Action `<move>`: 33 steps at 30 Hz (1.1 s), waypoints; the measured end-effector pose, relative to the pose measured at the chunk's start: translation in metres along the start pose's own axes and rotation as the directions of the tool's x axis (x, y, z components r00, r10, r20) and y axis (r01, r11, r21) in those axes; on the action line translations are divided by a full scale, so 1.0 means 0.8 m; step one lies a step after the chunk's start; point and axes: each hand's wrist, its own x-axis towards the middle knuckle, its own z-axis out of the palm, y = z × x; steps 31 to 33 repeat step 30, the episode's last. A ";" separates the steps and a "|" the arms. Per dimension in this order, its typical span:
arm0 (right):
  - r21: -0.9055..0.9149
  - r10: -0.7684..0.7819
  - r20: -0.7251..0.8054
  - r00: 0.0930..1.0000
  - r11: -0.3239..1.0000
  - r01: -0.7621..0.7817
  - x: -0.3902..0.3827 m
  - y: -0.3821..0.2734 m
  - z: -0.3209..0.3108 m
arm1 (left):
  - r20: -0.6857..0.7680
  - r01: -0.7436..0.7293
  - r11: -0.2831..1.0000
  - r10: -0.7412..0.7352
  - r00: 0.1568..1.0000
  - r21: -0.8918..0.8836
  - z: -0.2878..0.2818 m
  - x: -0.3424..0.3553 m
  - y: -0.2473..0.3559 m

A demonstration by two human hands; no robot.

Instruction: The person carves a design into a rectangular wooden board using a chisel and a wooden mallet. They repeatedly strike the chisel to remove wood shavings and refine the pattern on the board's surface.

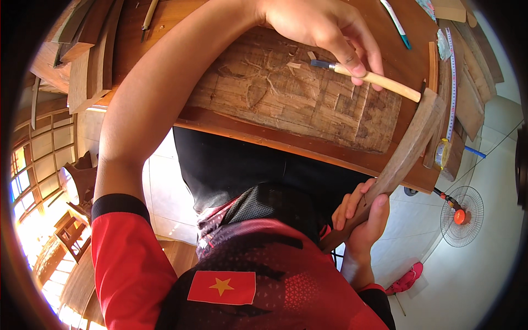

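My left hand [335, 33] pinches the pale wooden handle of a carving chisel [393, 85] between thumb and fingers. The chisel lies at a low slant over a brown wooden board [357, 118] with leaf-like shapes cut in relief. Its dark metal tip is at the board's surface, beside small wood chips [294, 65]. In my right hand [360, 220] is a long wooden mallet [404, 143], gripped near its lower end. The mallet's upper end is at the butt of the chisel handle; whether they touch I cannot tell.
Another chisel [148, 16] and a white-and-teal pen [397, 25] lie on the table [352, 162]. A measuring tape [452, 82] stretches along the right side by wooden offcuts. Planks [91, 66] are stacked at left. A fan [461, 216] stands on the floor at right.
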 end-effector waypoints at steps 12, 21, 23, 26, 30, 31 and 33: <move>-0.078 -0.002 -0.031 1.000 0.997 0.000 0.001 0.000 0.008 | 0.072 0.065 0.997 -0.069 0.995 0.052 -0.001 -0.002 0.007; -0.043 -0.033 -0.021 0.999 0.999 0.032 -0.004 0.002 0.012 | 0.076 0.073 0.995 -0.078 0.994 0.066 -0.004 -0.001 0.003; 0.127 -0.114 -0.026 0.993 0.985 0.117 -0.006 0.010 0.008 | 0.077 -0.022 0.998 0.026 0.997 -0.051 -0.001 -0.001 -0.006; 0.107 -0.152 -0.090 0.984 0.981 0.161 -0.001 0.005 0.010 | 0.079 -0.033 0.998 0.038 0.996 -0.056 -0.003 0.000 -0.014; -0.100 -0.028 -0.084 0.996 0.995 0.019 0.004 -0.007 0.005 | 0.143 0.029 0.999 -0.027 0.989 -0.014 -0.010 0.003 -0.011; -0.100 -0.028 -0.084 0.996 0.995 0.019 0.004 -0.007 0.005 | 0.143 0.029 0.999 -0.027 0.989 -0.014 -0.010 0.003 -0.011; -0.100 -0.028 -0.084 0.996 0.995 0.019 0.004 -0.007 0.005 | 0.143 0.029 0.999 -0.027 0.989 -0.014 -0.010 0.003 -0.011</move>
